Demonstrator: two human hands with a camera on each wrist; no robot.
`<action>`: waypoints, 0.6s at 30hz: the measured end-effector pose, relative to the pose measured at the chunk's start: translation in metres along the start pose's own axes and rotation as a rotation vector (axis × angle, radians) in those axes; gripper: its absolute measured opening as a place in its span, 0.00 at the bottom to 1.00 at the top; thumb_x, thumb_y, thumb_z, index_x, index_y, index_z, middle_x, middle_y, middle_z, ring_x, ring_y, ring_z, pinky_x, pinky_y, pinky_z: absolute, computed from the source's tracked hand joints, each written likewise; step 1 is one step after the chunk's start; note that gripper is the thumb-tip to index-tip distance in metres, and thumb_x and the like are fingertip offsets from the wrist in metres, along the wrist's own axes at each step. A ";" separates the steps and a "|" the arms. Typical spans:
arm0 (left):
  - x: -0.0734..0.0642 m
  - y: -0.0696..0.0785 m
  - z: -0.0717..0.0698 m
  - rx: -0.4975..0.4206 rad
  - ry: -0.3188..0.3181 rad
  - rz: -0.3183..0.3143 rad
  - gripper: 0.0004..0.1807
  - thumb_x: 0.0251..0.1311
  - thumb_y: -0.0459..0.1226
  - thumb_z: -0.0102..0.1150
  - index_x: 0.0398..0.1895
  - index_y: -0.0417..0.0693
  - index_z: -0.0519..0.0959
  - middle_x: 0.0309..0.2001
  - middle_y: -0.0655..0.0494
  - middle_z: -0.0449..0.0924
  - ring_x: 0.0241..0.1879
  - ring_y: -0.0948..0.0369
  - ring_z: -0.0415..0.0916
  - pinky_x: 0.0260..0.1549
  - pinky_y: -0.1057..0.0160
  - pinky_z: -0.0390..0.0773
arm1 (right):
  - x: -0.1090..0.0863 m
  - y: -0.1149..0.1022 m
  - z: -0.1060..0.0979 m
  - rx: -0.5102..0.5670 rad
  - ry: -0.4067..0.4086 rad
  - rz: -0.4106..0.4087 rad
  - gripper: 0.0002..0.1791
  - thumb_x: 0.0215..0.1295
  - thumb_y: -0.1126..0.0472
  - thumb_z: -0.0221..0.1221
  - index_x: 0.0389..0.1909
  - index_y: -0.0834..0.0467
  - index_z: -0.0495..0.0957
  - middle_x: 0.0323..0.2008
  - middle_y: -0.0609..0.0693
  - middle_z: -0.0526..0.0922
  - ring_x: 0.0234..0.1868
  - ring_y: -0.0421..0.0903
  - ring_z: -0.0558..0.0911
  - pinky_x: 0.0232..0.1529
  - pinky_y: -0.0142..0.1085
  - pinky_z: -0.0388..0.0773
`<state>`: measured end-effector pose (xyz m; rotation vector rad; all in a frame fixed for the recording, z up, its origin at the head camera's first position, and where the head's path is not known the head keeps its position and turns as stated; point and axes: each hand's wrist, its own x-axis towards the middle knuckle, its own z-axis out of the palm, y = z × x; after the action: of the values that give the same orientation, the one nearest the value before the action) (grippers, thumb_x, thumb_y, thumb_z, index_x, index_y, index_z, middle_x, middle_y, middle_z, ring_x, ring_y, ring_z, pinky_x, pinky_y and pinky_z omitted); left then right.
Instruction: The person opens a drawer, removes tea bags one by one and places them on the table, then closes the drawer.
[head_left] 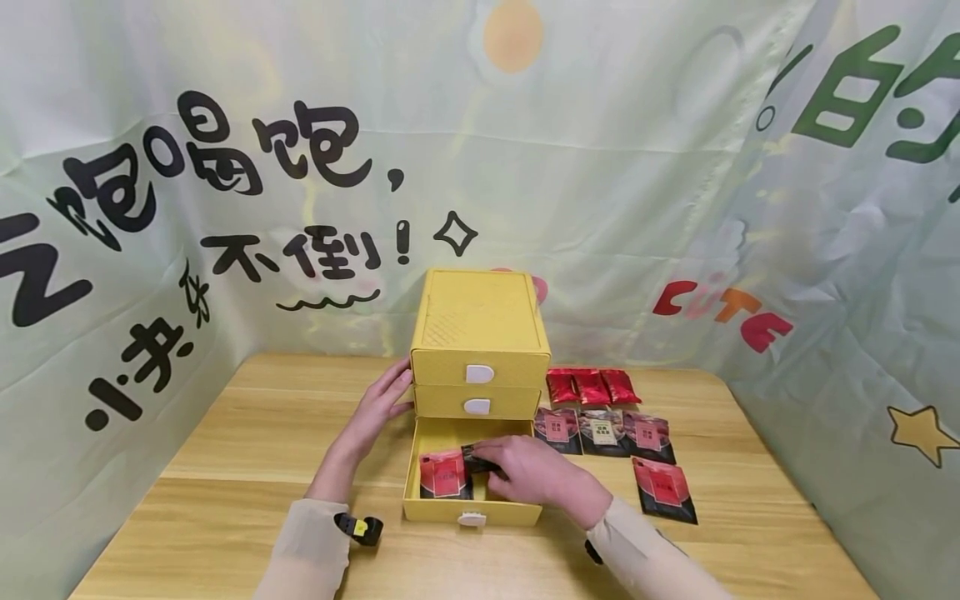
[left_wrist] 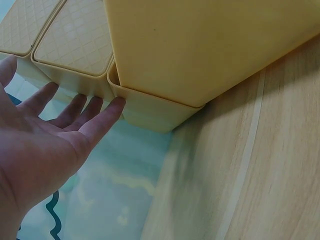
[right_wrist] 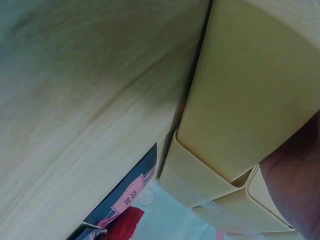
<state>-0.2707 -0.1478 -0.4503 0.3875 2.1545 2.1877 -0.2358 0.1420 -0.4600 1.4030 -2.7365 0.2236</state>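
Note:
A yellow three-tier drawer box stands on the table, its bottom drawer pulled out toward me and the upper two closed. My left hand touches the left side of the box with extended fingers, as the left wrist view also shows. Over the open drawer, my right hand holds a dark sachet between fingers and thumb, covering much of it. To the left in that drawer lies a red-and-black sachet. In the right wrist view only part of the right hand shows, beside the drawer.
Right of the box, several small shiny red packets lie at the back. Before them is a row of dark flat sachets with pink or cream labels. Another red-and-black sachet lies nearer the front. A printed curtain surrounds the table.

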 end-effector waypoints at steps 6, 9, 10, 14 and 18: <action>-0.001 0.000 0.000 0.001 0.001 -0.001 0.34 0.83 0.46 0.43 0.82 0.38 0.53 0.82 0.40 0.52 0.79 0.43 0.53 0.71 0.39 0.68 | -0.001 -0.001 0.001 -0.024 0.043 -0.007 0.21 0.67 0.65 0.62 0.62 0.60 0.83 0.59 0.52 0.86 0.56 0.50 0.86 0.57 0.40 0.85; -0.001 -0.002 0.000 -0.004 0.003 -0.002 0.34 0.83 0.46 0.43 0.82 0.38 0.53 0.81 0.40 0.52 0.78 0.43 0.54 0.71 0.39 0.68 | -0.001 -0.001 0.002 -0.038 0.079 -0.018 0.20 0.67 0.67 0.62 0.60 0.59 0.83 0.56 0.51 0.87 0.53 0.48 0.87 0.54 0.39 0.86; -0.001 -0.001 0.000 -0.004 0.003 -0.002 0.34 0.83 0.45 0.43 0.82 0.38 0.53 0.81 0.40 0.52 0.78 0.43 0.54 0.71 0.39 0.68 | -0.001 0.000 0.002 -0.037 0.091 -0.020 0.20 0.67 0.68 0.63 0.60 0.59 0.84 0.55 0.51 0.87 0.52 0.48 0.88 0.53 0.39 0.86; -0.001 -0.001 0.000 -0.002 0.001 0.000 0.33 0.83 0.45 0.42 0.82 0.38 0.53 0.81 0.40 0.51 0.78 0.43 0.53 0.71 0.39 0.68 | -0.001 0.000 0.003 -0.034 0.128 -0.020 0.20 0.66 0.70 0.62 0.58 0.58 0.84 0.53 0.50 0.88 0.50 0.47 0.88 0.51 0.37 0.87; 0.000 -0.001 -0.001 0.000 0.004 0.002 0.33 0.83 0.45 0.43 0.82 0.38 0.54 0.81 0.40 0.52 0.79 0.43 0.53 0.71 0.38 0.68 | -0.002 -0.001 0.002 -0.033 0.151 -0.013 0.21 0.65 0.71 0.63 0.58 0.59 0.84 0.53 0.51 0.88 0.50 0.48 0.88 0.51 0.38 0.87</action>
<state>-0.2708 -0.1484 -0.4510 0.3864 2.1570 2.1910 -0.2340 0.1433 -0.4621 1.3371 -2.5963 0.2705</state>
